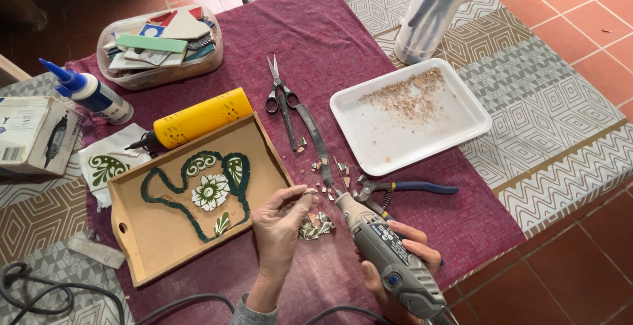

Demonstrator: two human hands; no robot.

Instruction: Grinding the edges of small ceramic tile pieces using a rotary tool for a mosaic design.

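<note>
Left hand [280, 223] pinches small tile shard [308, 192] at fingertips, raised to tip of rotary tool [389, 259], which right hand [395, 269] clenches by body, over maroon cloth [330, 48] on counter; wooden tray [191, 196] holds green mosaic outline, flower tile; white tray [471, 124] holds tan grit; clear tub [161, 48] holds tile offcuts

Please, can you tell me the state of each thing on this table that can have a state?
rotary tool: held in right hand
tile piece: pinched in left hand
scissors: closed, lying flat
white tray: holds crumbs
wooden tray: mosaic partly filled
glue bottle: capped, lying down
</note>
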